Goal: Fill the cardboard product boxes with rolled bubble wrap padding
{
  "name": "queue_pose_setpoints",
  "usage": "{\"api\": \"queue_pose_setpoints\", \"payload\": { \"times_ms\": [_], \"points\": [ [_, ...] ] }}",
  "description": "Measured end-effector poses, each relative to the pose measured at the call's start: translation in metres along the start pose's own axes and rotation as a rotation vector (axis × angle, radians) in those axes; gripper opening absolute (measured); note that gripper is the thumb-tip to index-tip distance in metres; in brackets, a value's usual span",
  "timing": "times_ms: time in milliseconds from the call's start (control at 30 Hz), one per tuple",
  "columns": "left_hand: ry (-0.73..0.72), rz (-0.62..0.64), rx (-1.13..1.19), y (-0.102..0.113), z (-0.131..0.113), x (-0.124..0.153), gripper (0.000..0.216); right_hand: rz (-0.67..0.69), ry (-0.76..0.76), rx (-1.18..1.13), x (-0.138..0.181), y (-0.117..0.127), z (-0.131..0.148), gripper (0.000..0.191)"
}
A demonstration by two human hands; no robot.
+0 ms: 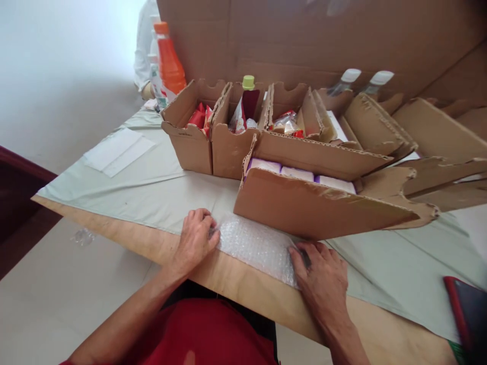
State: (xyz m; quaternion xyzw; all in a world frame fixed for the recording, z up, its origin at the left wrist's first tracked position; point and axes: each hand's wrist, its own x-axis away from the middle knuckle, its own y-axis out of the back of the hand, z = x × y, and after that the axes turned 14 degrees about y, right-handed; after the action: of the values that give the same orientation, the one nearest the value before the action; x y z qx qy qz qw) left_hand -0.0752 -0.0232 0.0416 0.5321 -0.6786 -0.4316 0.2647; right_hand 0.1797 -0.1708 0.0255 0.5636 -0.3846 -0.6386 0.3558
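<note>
A sheet of bubble wrap (pixel 255 245) lies flat at the near edge of the wooden table (pixel 243 289). My left hand (pixel 196 239) rests on its left end with the fingers curled down onto it. My right hand (pixel 321 274) presses on its right end, fingers bent, with something small and dark under the fingertips that I cannot make out. Just behind the wrap stands a long cardboard box (pixel 319 203) holding white and purple packets (pixel 297 173).
Behind it stand more open cardboard boxes (pixel 213 132) with red snack packets, a green-capped bottle (pixel 248 83), an orange bottle (pixel 169 58) and two white-capped bottles (pixel 365 81). A pale green cloth (pixel 152 182) covers the table. A red-edged dark object (pixel 470 312) lies at right.
</note>
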Motion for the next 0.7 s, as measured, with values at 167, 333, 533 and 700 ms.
{"api": "queue_pose_setpoints", "payload": {
  "times_ms": [167, 333, 533, 700],
  "points": [
    [0.054, 0.088, 0.168, 0.011, 0.0, 0.0, 0.011, -0.002, -0.296, -0.526, 0.014, 0.021, 0.011, 0.026],
    [0.085, 0.236, 0.272, 0.055, 0.022, -0.028, 0.024, 0.112, -0.442, -1.162, 0.033, 0.036, 0.067, 0.066],
    [-0.055, 0.258, 0.015, 0.062, 0.013, -0.095, 0.05, 0.442, -0.376, -1.308, 0.021, 0.022, 0.125, 0.057],
    [-0.119, 0.148, 0.126, 0.057, 0.021, -0.068, 0.039, 0.487, -0.395, -1.329, 0.002, 0.023, 0.125, 0.046]
  ]
}}
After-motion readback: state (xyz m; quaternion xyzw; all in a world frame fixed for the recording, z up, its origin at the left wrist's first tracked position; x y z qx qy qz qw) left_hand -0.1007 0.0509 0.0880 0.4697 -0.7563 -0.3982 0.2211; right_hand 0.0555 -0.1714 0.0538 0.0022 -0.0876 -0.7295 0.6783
